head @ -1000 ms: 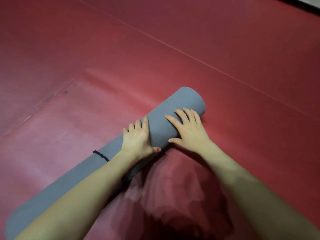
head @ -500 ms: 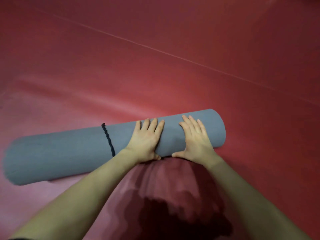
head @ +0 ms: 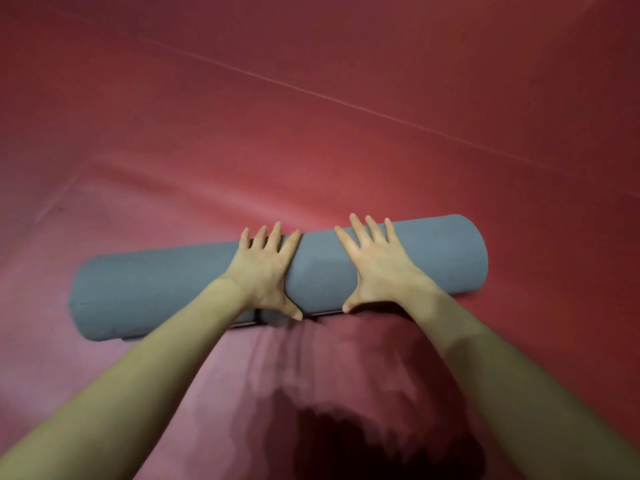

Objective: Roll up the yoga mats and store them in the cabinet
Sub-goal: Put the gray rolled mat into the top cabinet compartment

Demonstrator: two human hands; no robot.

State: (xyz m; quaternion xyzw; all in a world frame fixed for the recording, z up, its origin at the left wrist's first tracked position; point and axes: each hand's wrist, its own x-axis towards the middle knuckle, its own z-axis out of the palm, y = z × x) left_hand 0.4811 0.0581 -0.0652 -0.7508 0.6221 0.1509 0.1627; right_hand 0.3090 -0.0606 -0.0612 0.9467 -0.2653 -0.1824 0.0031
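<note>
A grey yoga mat lies fully rolled on the red floor, stretched left to right across the middle of the view. My left hand rests flat on top of the roll near its middle, fingers spread. My right hand presses flat on the roll's right half, also with spread fingers. Neither hand wraps around the mat. A short piece of black cord shows at the roll's near underside, below my left wrist.
Red padded flooring fills the whole view. A thin seam runs diagonally across it beyond the mat. My own shadow falls on the floor between my forearms. No cabinet is in view.
The roll has turned away from me under my palms; the black cord went from the top of the roll to its near underside. My hands have spread a little further apart.
</note>
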